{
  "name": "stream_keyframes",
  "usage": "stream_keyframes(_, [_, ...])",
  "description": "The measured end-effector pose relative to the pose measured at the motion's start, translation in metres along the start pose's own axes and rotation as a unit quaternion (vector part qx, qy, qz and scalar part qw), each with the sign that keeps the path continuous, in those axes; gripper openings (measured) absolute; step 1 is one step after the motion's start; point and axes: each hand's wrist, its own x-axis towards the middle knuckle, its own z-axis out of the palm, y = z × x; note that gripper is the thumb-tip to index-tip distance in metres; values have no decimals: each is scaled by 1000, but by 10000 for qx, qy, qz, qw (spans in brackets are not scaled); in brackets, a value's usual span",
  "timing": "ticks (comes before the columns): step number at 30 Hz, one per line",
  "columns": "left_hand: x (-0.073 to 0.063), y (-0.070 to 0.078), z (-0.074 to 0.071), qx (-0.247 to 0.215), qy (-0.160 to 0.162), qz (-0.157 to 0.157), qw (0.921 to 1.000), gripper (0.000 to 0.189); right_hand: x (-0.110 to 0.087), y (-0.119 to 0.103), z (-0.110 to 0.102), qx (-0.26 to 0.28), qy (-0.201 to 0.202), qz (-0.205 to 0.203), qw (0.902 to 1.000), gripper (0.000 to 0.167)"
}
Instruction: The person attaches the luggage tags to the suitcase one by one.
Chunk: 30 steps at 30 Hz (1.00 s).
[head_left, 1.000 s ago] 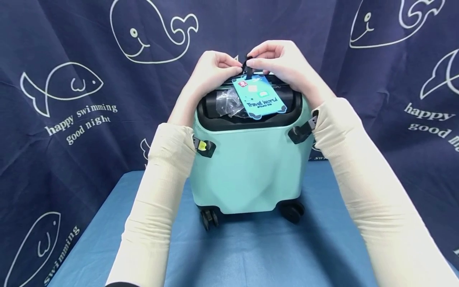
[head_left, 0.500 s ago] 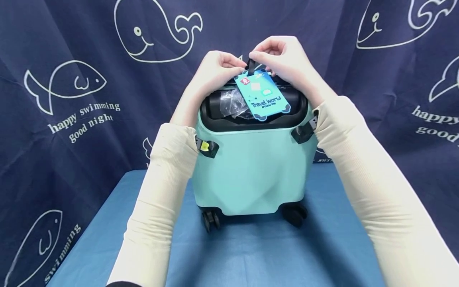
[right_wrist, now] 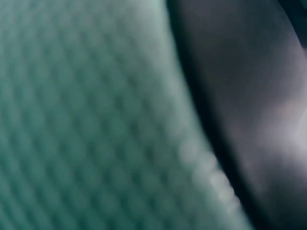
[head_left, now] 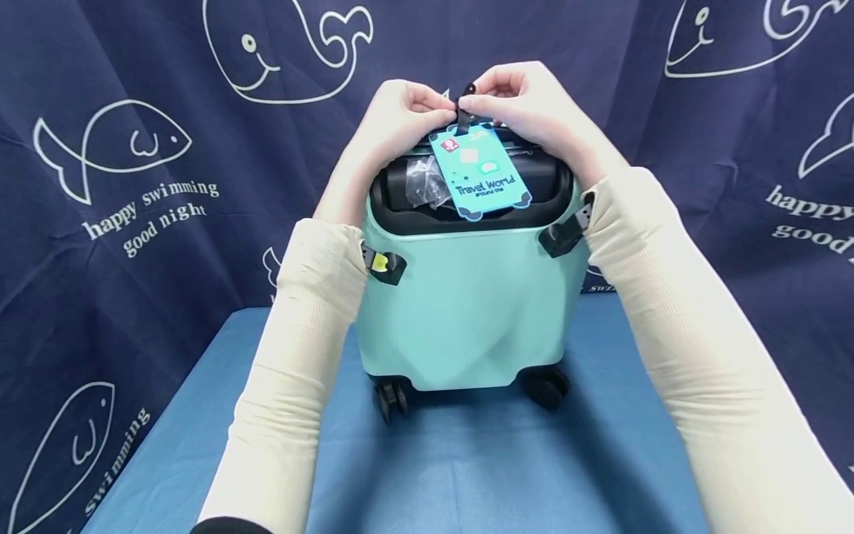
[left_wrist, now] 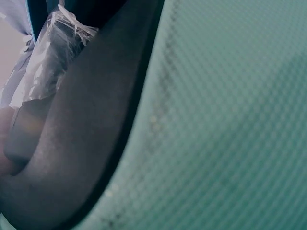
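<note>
A mint-green suitcase (head_left: 467, 311) stands upright with its black-framed top toward me. A blue luggage tag (head_left: 494, 178) printed "Travel World" hangs by a short black strap (head_left: 463, 122) over the suitcase's black top panel. My left hand (head_left: 399, 122) pinches the strap from the left, thumb and fingertips together. From the other side my right hand (head_left: 530, 104) pinches it between thumb and index finger, and the strap's end sticks up beside those fingertips. Both wrist views mostly show the textured green shell (left_wrist: 230, 124) and black frame (right_wrist: 240, 96) close up.
Crumpled clear plastic wrap (head_left: 425, 182) clings to the suitcase's top panel, left of the tag. Black swivel wheels (head_left: 545, 387) rest on the blue-covered table (head_left: 427, 475). A navy curtain (head_left: 153, 297) with white whale and fish drawings hangs behind.
Half a second ago the right hand pulled up and right; now it is back closer to the left hand, with the strap's end showing above the fingertips. The tag has shifted slightly left.
</note>
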Motion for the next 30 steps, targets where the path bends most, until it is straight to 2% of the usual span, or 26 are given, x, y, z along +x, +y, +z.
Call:
stream_keyframes(5, [0, 2, 0, -37, -77, -96, 9999, 22, -2, 2, -1, 70, 81, -36, 9999, 12])
stream_keyframes(12, [-2, 5, 0, 422, -203, -107, 9988, 24, -2, 3, -1, 871, 456, -48, 9951, 5])
stream_keyframes(15, [-3, 5, 0, 548, -218, -47, 9982, 25, -2, 3, -1, 1005, 579, -125, 9932, 5])
stream_keyframes(22, [-3, 6, 0, 716, -166, 86, 9973, 24, -2, 2, -3, 976, 557, -31, 9937, 6])
stream_keyframes(30, [-3, 4, 0, 991, -76, 208, 9948, 23, -2, 2, -3, 380, 284, 152, 9988, 11])
